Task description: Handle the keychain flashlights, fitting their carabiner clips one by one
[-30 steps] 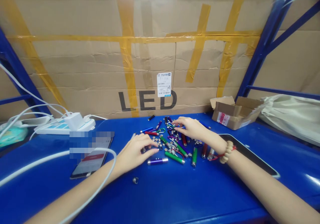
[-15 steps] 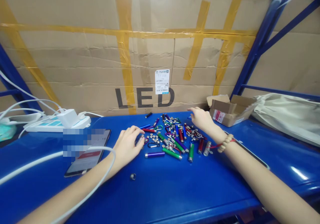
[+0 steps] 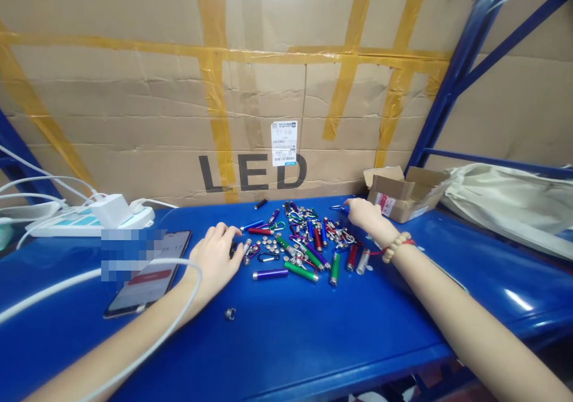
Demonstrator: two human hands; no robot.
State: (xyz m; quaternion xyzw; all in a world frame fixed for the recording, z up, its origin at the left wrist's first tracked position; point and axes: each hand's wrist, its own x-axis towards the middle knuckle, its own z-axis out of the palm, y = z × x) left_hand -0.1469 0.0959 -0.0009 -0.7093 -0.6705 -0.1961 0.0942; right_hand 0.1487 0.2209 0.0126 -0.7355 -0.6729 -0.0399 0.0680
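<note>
A pile of small keychain flashlights (image 3: 308,244) in purple, green, red, blue and silver lies on the blue shelf (image 3: 313,336), mixed with several button cells (image 3: 268,245). My left hand (image 3: 215,258) rests at the pile's left edge, fingers curled over a small dark piece. My right hand (image 3: 364,214), with a bead bracelet at the wrist, reaches to the pile's far right corner, fingertips pinched on a small blue piece. A purple flashlight (image 3: 270,274) lies apart at the front. A small metal ring (image 3: 230,313) sits alone nearer me.
A phone (image 3: 150,273) lies at the left under a white cable (image 3: 89,282). A power strip with a white charger (image 3: 89,220) stands behind it. An open cardboard box (image 3: 403,193) and a white cloth bag (image 3: 505,202) are at the right. Taped cardboard marked LED walls the back.
My right hand moved from the middle of the pile to its far right corner. My left hand drew back slightly to the left. The view shifted a little to the right.
</note>
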